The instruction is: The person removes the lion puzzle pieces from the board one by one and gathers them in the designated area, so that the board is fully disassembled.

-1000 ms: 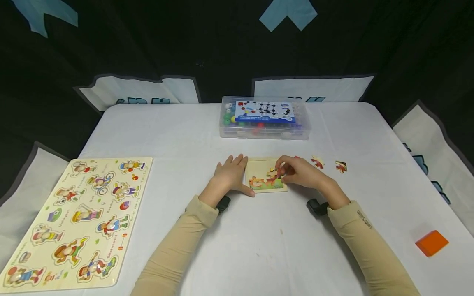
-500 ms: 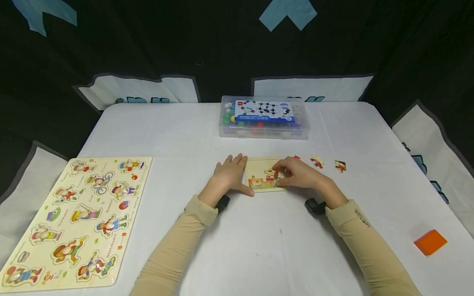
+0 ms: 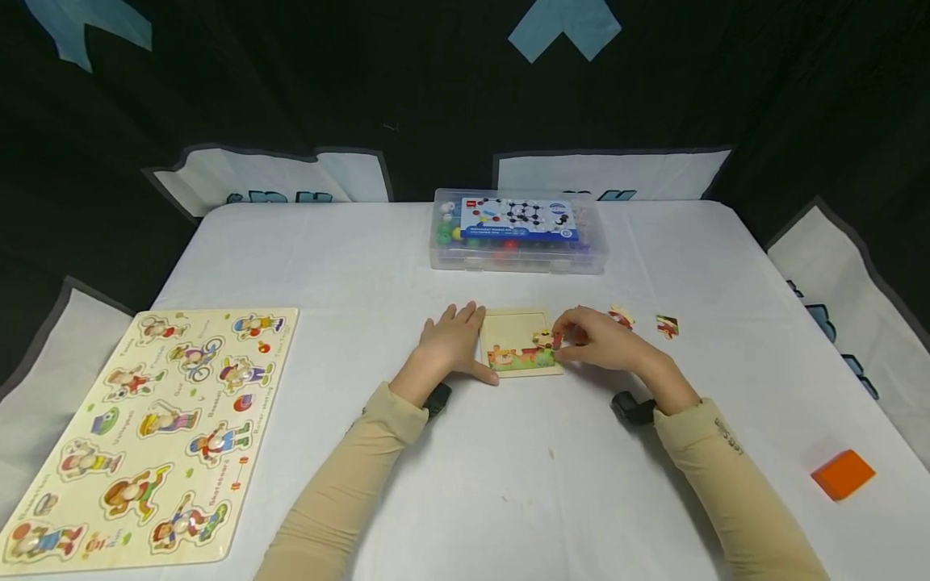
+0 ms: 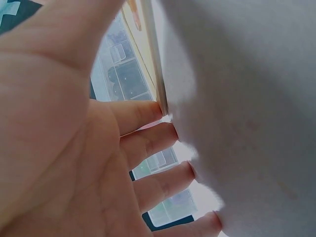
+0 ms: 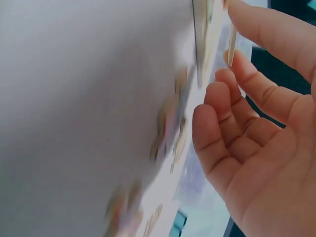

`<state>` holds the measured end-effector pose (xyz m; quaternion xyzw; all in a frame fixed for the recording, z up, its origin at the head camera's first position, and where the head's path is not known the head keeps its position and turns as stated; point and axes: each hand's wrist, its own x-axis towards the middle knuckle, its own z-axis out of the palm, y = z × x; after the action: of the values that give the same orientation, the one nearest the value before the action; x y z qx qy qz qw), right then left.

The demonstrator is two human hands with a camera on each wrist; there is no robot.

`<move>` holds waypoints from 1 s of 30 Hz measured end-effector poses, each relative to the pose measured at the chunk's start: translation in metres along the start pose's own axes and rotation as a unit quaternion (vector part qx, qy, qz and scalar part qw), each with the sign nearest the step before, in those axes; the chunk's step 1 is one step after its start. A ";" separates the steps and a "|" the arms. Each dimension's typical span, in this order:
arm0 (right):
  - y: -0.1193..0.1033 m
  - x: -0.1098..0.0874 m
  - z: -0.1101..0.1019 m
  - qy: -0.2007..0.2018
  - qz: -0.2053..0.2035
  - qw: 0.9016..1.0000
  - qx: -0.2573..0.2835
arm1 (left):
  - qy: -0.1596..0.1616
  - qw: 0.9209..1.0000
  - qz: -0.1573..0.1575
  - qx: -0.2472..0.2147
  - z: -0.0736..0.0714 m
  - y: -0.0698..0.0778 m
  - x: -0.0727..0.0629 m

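Note:
A small wooden puzzle tray lies in the middle of the table, with joined picture pieces along its near side. My left hand rests at the tray's left edge, fingers fairly straight, thumb by the near left corner. In the left wrist view its index fingertip touches the tray's edge. At the tray's right side, my right hand pinches a thin jigsaw piece between thumb and index finger. The right wrist view shows that piece edge-on, raised off the table, so its picture is hidden there. The other right fingers are curled.
Loose jigsaw pieces lie right of the tray, one farther out and one partly behind my right hand. A clear plastic kit box stands behind. A large picture board lies at left, an orange block at right.
My right hand first shifts left over the tray, then back right to its edge with the piece between its fingers. The left hand stays put.

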<state>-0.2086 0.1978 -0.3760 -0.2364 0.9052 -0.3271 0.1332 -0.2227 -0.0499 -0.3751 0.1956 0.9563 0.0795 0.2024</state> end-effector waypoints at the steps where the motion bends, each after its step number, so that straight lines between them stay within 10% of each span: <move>1: 0.003 -0.004 -0.003 0.003 0.003 1.000 0.007 | -0.001 1.000 0.000 -0.001 0.000 0.000 0.000; 17: 0.048 -0.090 -0.042 0.086 0.083 0.993 0.025 | -0.009 1.000 -0.005 -0.004 -0.001 -0.001 -0.002; 30: 0.067 -0.104 -0.046 0.075 0.142 0.987 -0.015 | -0.008 1.000 0.000 -0.003 -0.003 0.002 -0.002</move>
<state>-0.1609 0.3212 -0.3759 -0.0826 0.9416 -0.3085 0.1068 -0.2217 -0.0493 -0.3717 0.1961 0.9543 0.0811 0.2105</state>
